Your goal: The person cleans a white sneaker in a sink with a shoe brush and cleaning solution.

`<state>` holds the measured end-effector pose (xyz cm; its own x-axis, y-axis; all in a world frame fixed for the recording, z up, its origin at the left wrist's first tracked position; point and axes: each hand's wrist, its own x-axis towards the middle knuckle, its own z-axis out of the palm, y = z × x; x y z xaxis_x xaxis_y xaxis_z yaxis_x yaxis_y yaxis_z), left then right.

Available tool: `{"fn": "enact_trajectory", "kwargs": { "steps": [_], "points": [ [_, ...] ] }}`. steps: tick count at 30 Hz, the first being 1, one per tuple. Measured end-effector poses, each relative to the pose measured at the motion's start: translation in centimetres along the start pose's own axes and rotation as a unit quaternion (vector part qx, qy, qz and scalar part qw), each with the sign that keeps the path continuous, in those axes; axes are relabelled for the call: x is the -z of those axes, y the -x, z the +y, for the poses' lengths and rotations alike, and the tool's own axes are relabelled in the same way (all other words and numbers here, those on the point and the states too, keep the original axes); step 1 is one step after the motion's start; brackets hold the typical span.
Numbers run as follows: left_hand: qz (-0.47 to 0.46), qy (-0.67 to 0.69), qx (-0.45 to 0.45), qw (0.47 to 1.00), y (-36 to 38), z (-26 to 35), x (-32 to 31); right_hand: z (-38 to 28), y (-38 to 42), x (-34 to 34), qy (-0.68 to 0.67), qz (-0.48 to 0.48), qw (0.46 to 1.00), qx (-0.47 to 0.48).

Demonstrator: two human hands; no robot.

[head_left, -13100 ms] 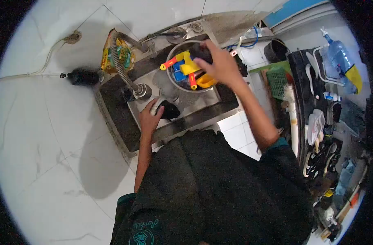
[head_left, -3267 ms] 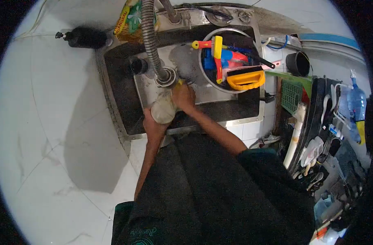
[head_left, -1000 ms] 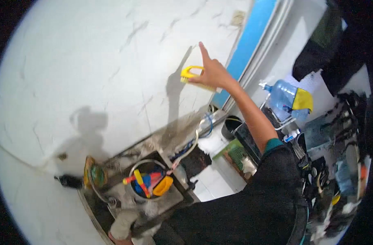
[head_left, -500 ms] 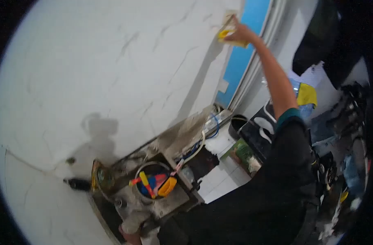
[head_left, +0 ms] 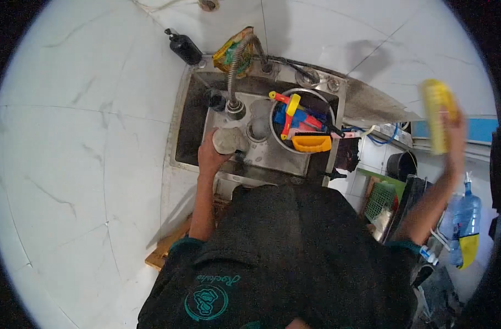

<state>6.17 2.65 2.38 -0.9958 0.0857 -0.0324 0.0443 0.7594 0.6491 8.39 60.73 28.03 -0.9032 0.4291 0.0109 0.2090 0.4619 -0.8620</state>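
My left hand (head_left: 211, 152) is wrapped round a pale grey, cup-like container (head_left: 229, 141) over the left part of the steel sink (head_left: 272, 163). Off to the right, beside the tiled wall, my right hand (head_left: 454, 127) is closed round a yellow scrubbing brush (head_left: 438, 112), blurred by motion. Behind the grey container, a coiled metal faucet hose (head_left: 235, 68) bends down into the sink. A round metal basin (head_left: 273, 116) in the sink holds an orange-handled brush (head_left: 312, 143) and several red, yellow and blue tools.
A black bottle (head_left: 184, 48) and a yellow-green bag (head_left: 228, 53) stand at the sink's back edge. To the right are a black bucket (head_left: 402, 166), a green mesh basket (head_left: 380, 199) and a blue water jug (head_left: 468, 207). A wooden board (head_left: 165, 249) juts out at lower left.
My right hand, with the yellow brush, has come away from the switch plate on the wall. The view has swung to face the sink, and my left hand with the grey container shows fully.
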Motion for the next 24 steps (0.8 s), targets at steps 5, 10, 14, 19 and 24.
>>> {"fn": "enact_trajectory", "kwargs": {
  "steps": [5,10,14,19,24],
  "points": [
    [-0.008,-0.017,-0.023,1.000,0.8,-0.9,-1.7,0.4,8.6,-23.0,-0.059,-0.245,0.967,0.037],
    [-0.022,-0.010,-0.008,1.000,1.6,0.2,-1.7,5.1,14.5,-36.2,-0.019,-0.312,0.950,0.016],
    [-0.040,-0.023,-0.031,0.998,1.7,-0.1,-2.0,6.4,16.1,-41.0,0.015,-0.346,0.935,-0.068],
    [-0.040,-0.005,-0.061,0.997,2.7,0.4,-1.6,8.8,17.0,-45.3,0.018,-0.278,0.959,-0.052],
    [-0.058,0.037,-0.038,0.997,2.8,0.5,-1.9,5.6,18.0,-43.0,-0.035,-0.264,0.962,0.059]
  ]
}}
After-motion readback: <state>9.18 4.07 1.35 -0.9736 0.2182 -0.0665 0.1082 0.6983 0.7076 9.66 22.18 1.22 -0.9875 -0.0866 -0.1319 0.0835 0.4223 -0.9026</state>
